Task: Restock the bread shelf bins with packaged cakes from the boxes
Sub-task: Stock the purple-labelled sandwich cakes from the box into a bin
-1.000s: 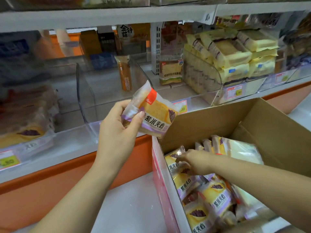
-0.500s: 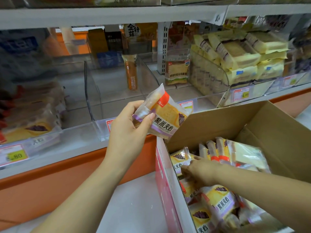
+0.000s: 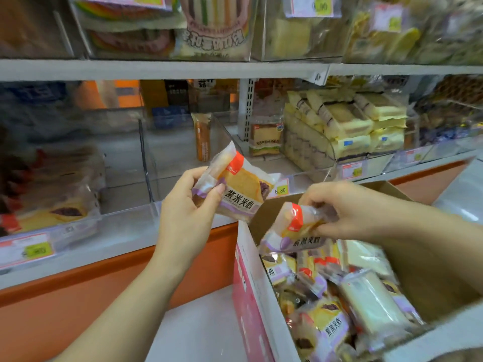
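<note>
My left hand [image 3: 188, 212] grips a packaged cake [image 3: 241, 189] with a yellow slice, purple band and red tab, held up in front of a clear shelf bin [image 3: 180, 163] that holds only one upright orange pack at its back. My right hand [image 3: 347, 207] pinches a second packaged cake [image 3: 295, 228] of the same kind, lifted just above the open cardboard box [image 3: 261, 304] at the lower right. Several more of these cakes [image 3: 334, 322] lie piled inside the box.
A bin at the far left [image 3: 52, 205] holds similar purple-filled cakes. To the right, a bin [image 3: 347, 134] is stacked with yellow packs. An upper shelf [image 3: 235, 69] carries more bins of bread. Price tags [image 3: 281, 189] line the shelf's front edge above an orange base panel.
My right hand has come up out of the box holding a cake, where before it was reaching down among the packs. The left hand keeps its cake. The view has tilted upward.
</note>
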### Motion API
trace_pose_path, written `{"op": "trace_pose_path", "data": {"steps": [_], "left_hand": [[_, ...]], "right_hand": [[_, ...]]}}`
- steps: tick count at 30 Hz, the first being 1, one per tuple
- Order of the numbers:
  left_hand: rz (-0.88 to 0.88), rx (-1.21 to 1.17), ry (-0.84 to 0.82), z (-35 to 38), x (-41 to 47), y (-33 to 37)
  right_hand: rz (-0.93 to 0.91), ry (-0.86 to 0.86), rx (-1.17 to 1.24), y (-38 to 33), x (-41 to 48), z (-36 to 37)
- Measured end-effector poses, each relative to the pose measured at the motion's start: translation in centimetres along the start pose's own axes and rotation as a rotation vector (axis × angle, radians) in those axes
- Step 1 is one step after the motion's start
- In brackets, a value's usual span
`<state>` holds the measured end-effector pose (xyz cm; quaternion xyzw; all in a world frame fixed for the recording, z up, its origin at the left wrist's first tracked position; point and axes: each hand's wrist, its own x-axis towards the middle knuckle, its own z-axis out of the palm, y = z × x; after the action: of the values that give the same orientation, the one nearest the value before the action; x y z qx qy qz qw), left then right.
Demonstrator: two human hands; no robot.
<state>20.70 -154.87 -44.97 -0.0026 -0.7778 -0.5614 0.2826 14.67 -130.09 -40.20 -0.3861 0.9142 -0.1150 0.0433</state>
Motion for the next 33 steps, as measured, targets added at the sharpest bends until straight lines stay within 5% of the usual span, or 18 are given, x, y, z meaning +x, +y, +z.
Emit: {"op": "trace_pose_path", "data": {"steps": [4, 18, 26, 33], "left_hand": [[-0.023, -0.041, -0.002, -2.2, -0.1, 0.3], [-0.217, -0.262, -0.053, -15.6, -0.1, -1.8], [-0.097, 0.160, -0.037, -21.3, 1.8, -1.2], [-0.164, 0.535, -0.074, -22.8, 5.8, -3.1]], "right_hand": [[-0.087, 0.139, 0.110, -4.5, 2.1, -2.0], [-0.291, 0.015, 0.286, -16.0, 13.9, 0.8], [-0.513, 0.261, 0.139, -19.9, 20.6, 2.0], [-0.477, 0.334, -0.117, -20.2, 25.0, 2.7]]}}
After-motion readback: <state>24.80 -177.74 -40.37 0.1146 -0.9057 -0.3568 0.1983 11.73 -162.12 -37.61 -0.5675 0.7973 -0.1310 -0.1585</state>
